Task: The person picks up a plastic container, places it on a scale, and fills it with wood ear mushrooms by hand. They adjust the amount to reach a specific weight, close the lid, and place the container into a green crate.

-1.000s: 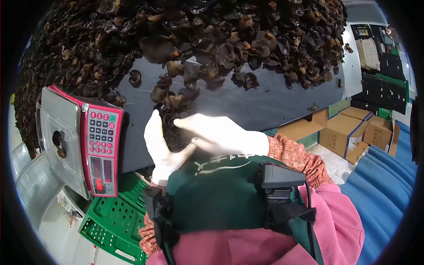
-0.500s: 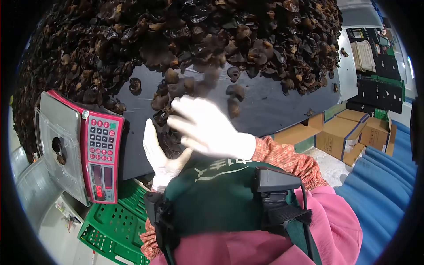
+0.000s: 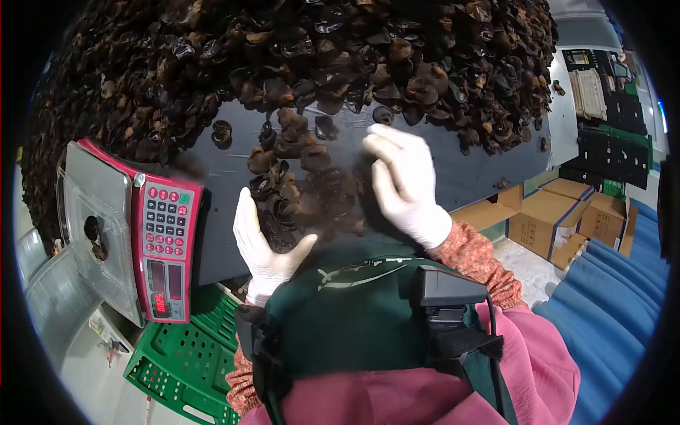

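Dark brown wood ear mushrooms (image 3: 287, 195) lie in a small loose heap on the grey tabletop, between my two white-gloved hands. My left hand (image 3: 262, 248) is open at the near left side of this heap, its thumb spread away from its upright fingers. My right hand (image 3: 407, 180) is open to the right of the heap, with fingers slightly bent and nothing visible held in it. Some mushrooms beside the right hand are blurred. A much larger pile of wood ear mushrooms (image 3: 340, 53) covers the far part of the table.
At left stands a red digital scale (image 3: 164, 241), with a clear plastic tray (image 3: 110, 273) holding a few dark pieces. A green crate (image 3: 180, 365) sits below it. Cardboard boxes (image 3: 542, 219) and blue corrugated sheeting (image 3: 602, 304) are at right.
My right hand has moved right, away from my left hand, and more mushrooms now show between them. My left hand has barely moved. The lit digits on the scale have changed.
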Available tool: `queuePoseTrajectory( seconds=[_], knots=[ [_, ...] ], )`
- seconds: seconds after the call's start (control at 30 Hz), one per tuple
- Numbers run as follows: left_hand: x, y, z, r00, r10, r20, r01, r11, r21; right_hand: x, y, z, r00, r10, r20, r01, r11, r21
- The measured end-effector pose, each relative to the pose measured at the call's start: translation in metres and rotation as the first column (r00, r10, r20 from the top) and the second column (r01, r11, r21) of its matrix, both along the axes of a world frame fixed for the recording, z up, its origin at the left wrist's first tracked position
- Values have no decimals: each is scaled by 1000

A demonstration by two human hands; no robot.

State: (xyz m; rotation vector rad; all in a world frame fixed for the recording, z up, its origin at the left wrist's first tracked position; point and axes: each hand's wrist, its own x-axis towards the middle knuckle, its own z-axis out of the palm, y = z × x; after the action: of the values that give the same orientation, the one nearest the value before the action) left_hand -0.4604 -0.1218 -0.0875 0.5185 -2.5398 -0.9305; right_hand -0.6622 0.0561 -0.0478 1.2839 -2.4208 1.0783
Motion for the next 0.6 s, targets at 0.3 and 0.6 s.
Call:
queuePoseTrajectory(
  seconds=[0.3,0.6],
  knots=[
    [1,1,1,1000,16,25,-19,993,120,24,-7,-6,880,272,389,-261,962,-82],
    [1,-1,-2,1000,11,-7,-11,1000,0,-5,-47,-27,949,244,199,-244,969,-25]
  ],
)
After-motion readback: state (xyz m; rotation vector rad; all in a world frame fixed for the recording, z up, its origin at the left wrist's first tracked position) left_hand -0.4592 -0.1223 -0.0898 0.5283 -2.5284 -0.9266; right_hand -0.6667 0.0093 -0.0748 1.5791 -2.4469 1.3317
